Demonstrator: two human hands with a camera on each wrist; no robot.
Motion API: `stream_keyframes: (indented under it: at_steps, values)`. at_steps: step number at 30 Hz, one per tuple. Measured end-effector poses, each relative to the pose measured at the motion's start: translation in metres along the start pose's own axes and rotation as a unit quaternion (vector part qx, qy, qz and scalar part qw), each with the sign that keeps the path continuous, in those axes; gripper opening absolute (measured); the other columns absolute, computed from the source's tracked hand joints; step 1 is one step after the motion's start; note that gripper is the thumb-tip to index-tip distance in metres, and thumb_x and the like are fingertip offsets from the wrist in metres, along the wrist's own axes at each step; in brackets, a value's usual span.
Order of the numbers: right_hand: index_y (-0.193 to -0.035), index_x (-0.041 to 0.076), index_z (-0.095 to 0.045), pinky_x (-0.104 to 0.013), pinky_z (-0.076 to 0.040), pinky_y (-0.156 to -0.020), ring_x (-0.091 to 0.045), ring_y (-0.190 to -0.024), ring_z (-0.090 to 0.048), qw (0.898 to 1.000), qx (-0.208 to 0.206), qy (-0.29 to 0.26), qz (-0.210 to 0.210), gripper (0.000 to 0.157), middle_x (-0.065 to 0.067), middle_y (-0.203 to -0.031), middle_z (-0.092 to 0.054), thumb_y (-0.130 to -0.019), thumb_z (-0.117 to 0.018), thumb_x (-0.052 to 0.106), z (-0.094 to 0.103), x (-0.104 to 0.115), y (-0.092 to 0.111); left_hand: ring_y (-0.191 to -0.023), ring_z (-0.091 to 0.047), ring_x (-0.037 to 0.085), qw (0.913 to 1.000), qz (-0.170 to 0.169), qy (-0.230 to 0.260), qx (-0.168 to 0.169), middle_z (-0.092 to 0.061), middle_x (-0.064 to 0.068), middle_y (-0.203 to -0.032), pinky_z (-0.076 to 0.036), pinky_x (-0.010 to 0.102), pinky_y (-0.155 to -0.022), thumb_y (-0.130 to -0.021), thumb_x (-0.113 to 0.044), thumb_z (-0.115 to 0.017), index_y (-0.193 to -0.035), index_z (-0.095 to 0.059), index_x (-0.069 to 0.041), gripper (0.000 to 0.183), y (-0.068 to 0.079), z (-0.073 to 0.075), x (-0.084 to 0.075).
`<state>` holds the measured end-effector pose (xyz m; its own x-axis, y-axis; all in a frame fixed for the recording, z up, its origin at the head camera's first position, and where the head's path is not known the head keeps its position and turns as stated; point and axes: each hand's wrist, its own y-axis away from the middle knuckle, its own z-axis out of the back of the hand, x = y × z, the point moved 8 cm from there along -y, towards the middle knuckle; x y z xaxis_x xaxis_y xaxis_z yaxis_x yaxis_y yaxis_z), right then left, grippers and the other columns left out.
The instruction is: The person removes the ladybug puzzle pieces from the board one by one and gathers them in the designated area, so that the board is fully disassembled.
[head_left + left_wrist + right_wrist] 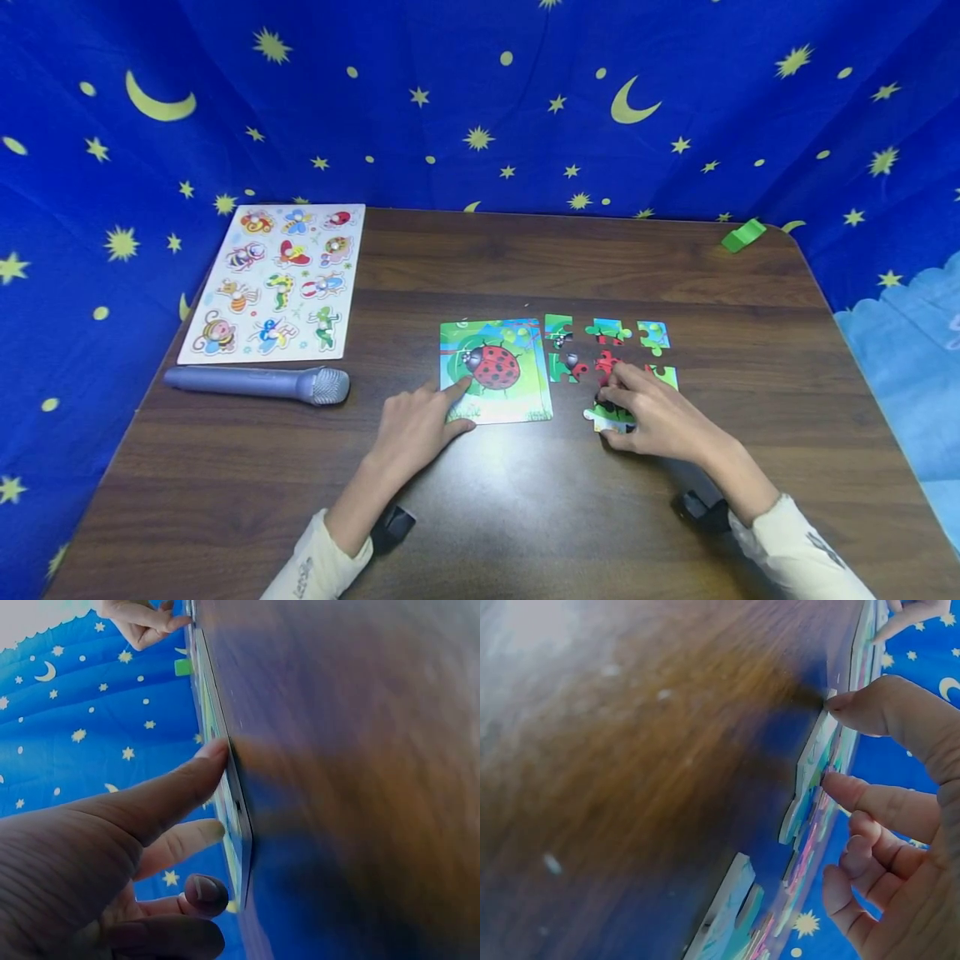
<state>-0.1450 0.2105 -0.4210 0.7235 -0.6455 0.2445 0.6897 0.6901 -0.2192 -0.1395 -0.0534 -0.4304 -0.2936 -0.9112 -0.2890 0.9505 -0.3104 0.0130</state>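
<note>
My left hand [418, 423] rests at the left side of a square ladybug picture board [531, 400], index fingertip on the picture and thumb at the near edge. In the left wrist view the thumb [176, 791] touches the board's rim. To the right, my right hand [660, 414] pinches a green-and-white jigsaw piece [607, 419] between thumb and index finger, close over the table. In the right wrist view that piece [816, 750] shows between the two fingertips. Several other jigsaw pieces [566, 367] lie in spaced rows beyond the hand, which partly covers some of them.
A white insect peg puzzle [292, 287] lies at the back left of the brown wooden table [465, 275]. In front of it is a purple microphone [255, 383]. A green block [744, 236] stands near the back right corner. A blue star-patterned curtain [450, 92] hangs behind.
</note>
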Motion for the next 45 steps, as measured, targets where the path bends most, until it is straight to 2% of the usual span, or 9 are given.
stream_keyframes:
  at_steps: [4, 7, 11, 14, 21, 27, 31, 36, 45]
  values:
    - [-0.098, 0.004, -0.074, -0.024, -0.034, -0.065, -0.006, -0.078, -0.038, 1.0, 0.003, 0.002, -0.005, 0.04, 0.004, -0.089, -0.047, -0.067, -0.085, 0.028, 0.0, 0.001, -0.001, -0.052, -0.052, 0.023, 1.0, 0.009, -0.001, -0.002, -0.069, 0.014, -0.089, -0.038, 0.035, -0.047, -0.08, -0.05, -0.077, -0.136, -0.063, -0.022, 0.064, 0.001, 0.003, 0.006]
    - [-0.102, 0.003, -0.074, -0.025, -0.036, -0.064, -0.008, -0.077, -0.04, 1.0, 0.004, 0.003, -0.008, 0.046, 0.002, -0.09, -0.049, -0.068, -0.085, 0.03, 0.001, 0.005, -0.006, -0.057, -0.058, 0.026, 0.9997, 0.022, 0.003, 0.006, -0.071, 0.016, -0.101, -0.042, 0.037, -0.05, -0.08, -0.052, -0.077, -0.138, -0.061, -0.023, 0.067, 0.002, 0.005, 0.014]
    - [-0.106, 0.003, -0.074, -0.024, -0.036, -0.064, -0.007, -0.076, -0.038, 1.0, 0.016, -0.005, -0.005, 0.047, 0.002, -0.091, -0.048, -0.071, -0.085, 0.031, -0.001, 0.015, -0.017, -0.07, -0.066, 0.036, 0.9991, 0.037, 0.007, 0.02, -0.068, 0.021, -0.119, -0.047, 0.044, -0.057, -0.079, -0.057, -0.076, -0.142, -0.057, -0.023, 0.073, 0.003, 0.007, 0.023]
    - [-0.11, 0.005, -0.074, -0.023, -0.035, -0.063, -0.007, -0.076, -0.037, 0.999, 0.031, -0.018, -0.003, 0.046, 0.003, -0.091, -0.045, -0.074, -0.084, 0.032, -0.003, 0.023, -0.029, -0.073, -0.066, 0.04, 0.9987, 0.041, 0.002, 0.031, -0.067, 0.023, -0.122, -0.048, 0.046, -0.058, -0.078, -0.059, -0.075, -0.144, -0.054, -0.023, 0.078, 0.004, 0.006, 0.029]
    - [-0.109, 0.004, -0.074, -0.025, -0.041, -0.066, -0.01, -0.078, -0.043, 0.998, 0.038, -0.027, 0.032, 0.044, 0.001, -0.092, -0.05, -0.079, -0.08, 0.036, -0.014, 0.053, -0.069, -0.068, -0.063, 0.037, 0.998, 0.039, -0.006, 0.049, -0.067, 0.024, -0.122, -0.045, 0.041, -0.053, -0.077, -0.064, -0.073, -0.148, -0.049, -0.025, 0.085, 0.003, 0.003, 0.036]
    - [-0.109, 0.003, -0.073, -0.032, -0.048, -0.072, -0.014, -0.081, -0.048, 0.997, 0.05, -0.019, 0.048, 0.043, -0.003, -0.096, -0.052, -0.085, -0.076, 0.038, -0.032, 0.073, -0.103, -0.072, -0.065, 0.039, 0.9971, 0.042, -0.011, 0.062, -0.064, 0.028, -0.124, -0.047, 0.042, -0.056, -0.077, -0.068, -0.07, -0.15, -0.045, -0.026, 0.088, 0.001, 0.001, 0.037]
    - [-0.116, 0.003, -0.071, -0.036, -0.049, -0.079, -0.017, -0.085, -0.052, 0.997, 0.054, -0.004, 0.056, 0.048, -0.005, -0.101, -0.054, -0.086, -0.075, 0.041, -0.042, 0.083, -0.121, -0.07, -0.063, 0.037, 0.9969, 0.042, -0.014, 0.065, -0.063, 0.028, -0.124, -0.046, 0.041, -0.055, -0.076, -0.069, -0.07, -0.151, -0.044, -0.026, 0.089, 0.0, 0.001, 0.036]
    - [-0.114, 0.002, -0.071, -0.035, -0.048, -0.078, -0.017, -0.084, -0.051, 0.996, 0.054, 0.015, 0.072, 0.048, -0.006, -0.099, -0.055, -0.085, -0.078, 0.04, -0.05, 0.092, -0.132, -0.062, -0.058, 0.032, 0.9971, 0.04, -0.019, 0.062, -0.066, 0.026, -0.117, -0.044, 0.039, -0.052, -0.075, -0.069, -0.071, -0.15, -0.044, -0.026, 0.09, -0.001, 0.002, 0.037]
    - [-0.112, 0.002, -0.072, -0.034, -0.047, -0.078, -0.016, -0.082, -0.05, 0.995, 0.072, 0.018, 0.073, 0.048, -0.004, -0.096, -0.053, -0.083, -0.079, 0.039, -0.056, 0.094, -0.138, -0.069, -0.063, 0.038, 0.9967, 0.04, -0.02, 0.067, -0.065, 0.026, -0.122, -0.046, 0.041, -0.055, -0.076, -0.068, -0.071, -0.149, -0.046, -0.026, 0.088, -0.002, 0.0, 0.039]
